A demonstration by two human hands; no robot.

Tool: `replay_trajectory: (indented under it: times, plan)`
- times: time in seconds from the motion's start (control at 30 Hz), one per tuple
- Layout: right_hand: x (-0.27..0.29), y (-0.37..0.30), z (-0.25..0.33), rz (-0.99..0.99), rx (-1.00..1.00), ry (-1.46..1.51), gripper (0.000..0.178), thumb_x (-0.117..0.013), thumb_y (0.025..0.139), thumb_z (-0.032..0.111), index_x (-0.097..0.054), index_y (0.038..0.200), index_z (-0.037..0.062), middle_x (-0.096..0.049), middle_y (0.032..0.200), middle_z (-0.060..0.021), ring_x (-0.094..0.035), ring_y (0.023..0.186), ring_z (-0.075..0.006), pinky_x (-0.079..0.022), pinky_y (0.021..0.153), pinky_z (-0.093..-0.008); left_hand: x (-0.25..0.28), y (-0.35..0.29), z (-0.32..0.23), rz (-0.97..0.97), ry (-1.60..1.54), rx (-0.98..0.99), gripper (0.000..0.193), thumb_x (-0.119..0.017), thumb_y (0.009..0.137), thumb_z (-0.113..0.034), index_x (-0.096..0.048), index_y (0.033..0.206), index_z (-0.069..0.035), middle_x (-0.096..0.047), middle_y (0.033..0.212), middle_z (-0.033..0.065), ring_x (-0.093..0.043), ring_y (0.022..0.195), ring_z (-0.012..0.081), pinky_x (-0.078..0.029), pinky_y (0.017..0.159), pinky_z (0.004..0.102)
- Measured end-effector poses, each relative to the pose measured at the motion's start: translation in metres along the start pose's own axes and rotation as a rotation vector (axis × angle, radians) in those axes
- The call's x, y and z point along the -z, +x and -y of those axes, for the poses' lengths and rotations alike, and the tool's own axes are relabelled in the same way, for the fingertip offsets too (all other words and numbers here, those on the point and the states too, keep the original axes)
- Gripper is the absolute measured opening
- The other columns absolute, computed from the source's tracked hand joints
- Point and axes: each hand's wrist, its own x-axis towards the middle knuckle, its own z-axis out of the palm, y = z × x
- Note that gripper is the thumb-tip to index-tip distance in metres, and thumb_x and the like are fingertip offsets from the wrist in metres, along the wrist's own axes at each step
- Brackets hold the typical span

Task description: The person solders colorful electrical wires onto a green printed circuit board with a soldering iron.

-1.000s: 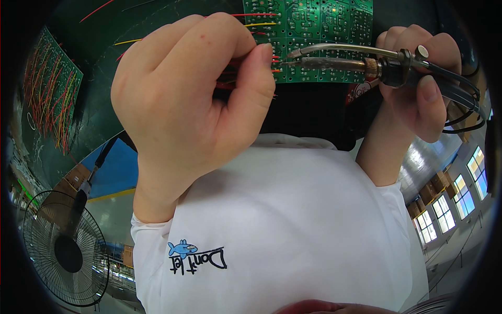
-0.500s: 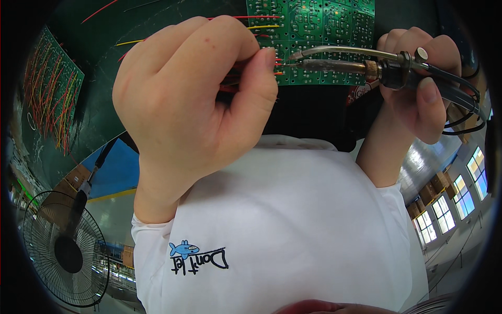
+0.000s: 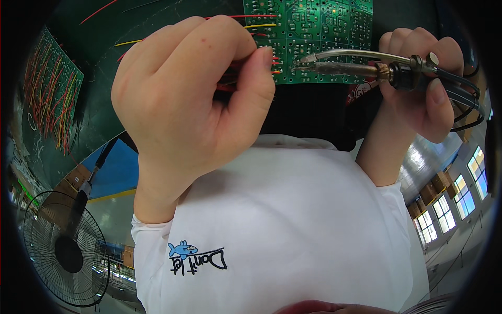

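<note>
A green circuit board lies at the top middle, with red and yellow wires joined along its left side. My left hand is closed in a pinch at that edge, thumb against forefinger, on a thin red wire whose end reaches the board. The fingertips hide most of the wire. In my closed right hand is a soldering iron with a curved metal solder-feed tube fixed above it. Both tips point left over the board, a short way right of the wire ends.
Another green board with many red and yellow wires lies on the dark green table at left. Loose red wire lies at the top left. A black fan stands at lower left. Black cables trail from the iron.
The soldering iron and its feed tube have moved right, away from the wire ends by my left thumb. My left hand has hardly moved, still pinched at the board's edge.
</note>
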Motion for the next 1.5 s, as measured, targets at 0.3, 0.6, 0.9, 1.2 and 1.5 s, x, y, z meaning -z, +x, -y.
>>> replay_trajectory:
  times: [0.3,0.6,0.9,1.2,1.5]
  plan:
    - [-0.002,0.001,-0.002,0.012,0.019,-0.058,0.02,-0.055,0.087,0.019,-0.047,0.099,0.0044,-0.048,0.078,-0.0112,-0.043,0.065,-0.0176,-0.034,0.059,-0.033,0.001,0.0,0.002,-0.018,0.025,-0.047,0.017,-0.074,0.085,-0.002,-0.061,0.074,-0.002,-0.053,0.062,0.0005,-0.043,0.052,0.008,-0.031,0.047,0.0218]
    - [-0.004,0.003,-0.001,0.036,-0.003,-0.108,0.018,-0.056,0.088,0.017,-0.046,0.098,0.0053,-0.049,0.08,-0.011,-0.044,0.066,-0.0171,-0.035,0.06,-0.0322,0.002,-0.002,0.005,-0.016,0.032,-0.067,0.018,-0.075,0.084,-0.002,-0.062,0.073,-0.002,-0.053,0.062,0.0001,-0.043,0.052,0.0083,-0.031,0.046,0.0217]
    - [-0.003,0.003,0.0,0.063,-0.005,-0.066,0.026,-0.055,0.089,0.02,-0.05,0.108,0.0033,-0.051,0.079,-0.0118,-0.046,0.067,-0.0165,-0.036,0.06,-0.0316,0.003,-0.001,0.004,-0.024,0.039,-0.071,0.018,-0.076,0.084,-0.003,-0.062,0.073,-0.003,-0.054,0.062,0.0,-0.044,0.053,0.0085,-0.032,0.047,0.022]
    - [0.003,-0.001,-0.002,0.037,0.003,0.047,0.028,-0.054,0.088,0.023,-0.051,0.108,0.0048,-0.049,0.08,-0.0111,-0.042,0.068,-0.018,-0.032,0.063,-0.0334,0.003,-0.003,0.004,-0.019,0.055,-0.064,0.018,-0.076,0.084,-0.003,-0.062,0.073,-0.003,-0.055,0.063,-0.0001,-0.044,0.054,0.0083,-0.032,0.047,0.0222]
    - [0.0,-0.002,-0.006,0.001,-0.003,0.088,0.022,-0.053,0.087,0.023,-0.048,0.102,0.0064,-0.047,0.084,-0.0112,-0.04,0.072,-0.0194,-0.032,0.068,-0.0344,0.011,-0.007,-0.002,-0.022,0.002,0.027,0.017,-0.075,0.087,-0.005,-0.062,0.076,-0.002,-0.056,0.065,-0.0005,-0.042,0.055,0.0069,-0.031,0.049,0.0209]
